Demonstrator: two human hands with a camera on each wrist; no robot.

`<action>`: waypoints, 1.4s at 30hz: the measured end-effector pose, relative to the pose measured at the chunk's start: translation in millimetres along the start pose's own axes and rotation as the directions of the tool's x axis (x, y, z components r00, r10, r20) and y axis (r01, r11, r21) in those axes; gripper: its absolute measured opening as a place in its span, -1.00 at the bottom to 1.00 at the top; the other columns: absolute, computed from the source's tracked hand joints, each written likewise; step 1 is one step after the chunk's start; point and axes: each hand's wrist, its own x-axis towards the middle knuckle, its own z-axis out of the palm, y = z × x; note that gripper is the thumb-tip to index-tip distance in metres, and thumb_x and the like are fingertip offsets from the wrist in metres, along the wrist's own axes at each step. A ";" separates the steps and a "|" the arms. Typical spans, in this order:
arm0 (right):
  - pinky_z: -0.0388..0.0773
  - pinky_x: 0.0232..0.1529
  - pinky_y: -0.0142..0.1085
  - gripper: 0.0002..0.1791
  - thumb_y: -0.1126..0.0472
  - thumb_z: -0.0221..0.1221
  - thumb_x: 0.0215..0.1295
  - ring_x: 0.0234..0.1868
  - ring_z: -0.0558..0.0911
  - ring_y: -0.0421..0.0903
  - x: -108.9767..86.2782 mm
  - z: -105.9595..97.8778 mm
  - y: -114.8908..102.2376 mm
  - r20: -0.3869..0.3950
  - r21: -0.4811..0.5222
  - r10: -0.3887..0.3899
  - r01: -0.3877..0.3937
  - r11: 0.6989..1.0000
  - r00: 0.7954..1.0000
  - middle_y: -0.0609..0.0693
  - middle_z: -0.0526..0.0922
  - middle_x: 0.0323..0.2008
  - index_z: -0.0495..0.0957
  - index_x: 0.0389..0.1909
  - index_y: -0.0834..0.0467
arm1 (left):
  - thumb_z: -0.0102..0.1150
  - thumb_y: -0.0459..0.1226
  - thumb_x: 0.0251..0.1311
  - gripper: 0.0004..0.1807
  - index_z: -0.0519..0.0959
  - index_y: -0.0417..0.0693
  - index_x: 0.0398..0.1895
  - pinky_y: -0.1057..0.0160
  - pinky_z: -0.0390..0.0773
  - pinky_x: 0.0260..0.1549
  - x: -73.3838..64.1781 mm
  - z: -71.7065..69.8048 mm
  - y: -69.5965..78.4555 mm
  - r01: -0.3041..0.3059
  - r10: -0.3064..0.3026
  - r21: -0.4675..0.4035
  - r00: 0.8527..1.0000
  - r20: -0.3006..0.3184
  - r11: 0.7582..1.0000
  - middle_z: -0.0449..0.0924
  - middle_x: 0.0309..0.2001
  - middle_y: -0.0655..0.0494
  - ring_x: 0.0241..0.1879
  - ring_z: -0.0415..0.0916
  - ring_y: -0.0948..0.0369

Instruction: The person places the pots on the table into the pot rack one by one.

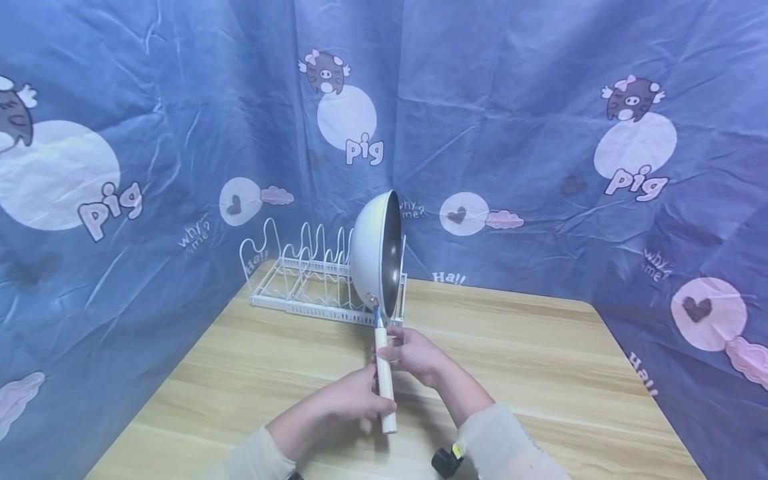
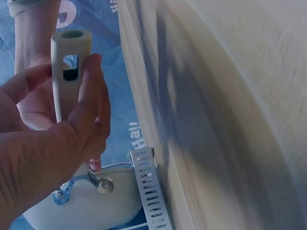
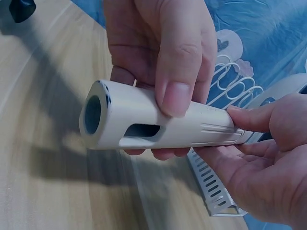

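A white frying pan (image 1: 366, 250) with a dark inside stands on edge at the right end of a white wire rack (image 1: 312, 310), its bowl overlapping the rack in the head view. Its cream handle (image 1: 385, 380) points toward me. My left hand (image 1: 354, 397) grips the handle near its end, thumb on one side and fingers on the other. Farther up, close to the pan, my right hand (image 1: 414, 353) pinches the same handle. The handle's slot and open end show in the right wrist view, with the left thumb (image 3: 177, 98) pressed on it.
The rack's wire loops (image 1: 270, 233) rise to the left of the pan. Beneath everything lies a wood-grain table (image 1: 510, 347), with a blue printed curtain (image 1: 510, 133) around its back and sides. A small black object (image 1: 445, 461) shows by the right sleeve (image 1: 504, 443).
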 end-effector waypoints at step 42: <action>0.77 0.19 0.13 -0.37 0.08 0.34 0.48 0.07 0.81 0.20 -20.4 7.1 21.6 -0.134 -0.864 -0.336 0.056 0.500 0.932 0.27 0.80 0.10 0.52 0.46 0.25 | 0.27 -0.02 0.45 -0.32 0.50 -0.44 0.35 0.11 0.75 -0.20 4.8 17.1 8.5 0.082 0.084 0.918 0.989 -0.124 0.388 0.73 -0.02 -0.16 -0.20 0.66 0.01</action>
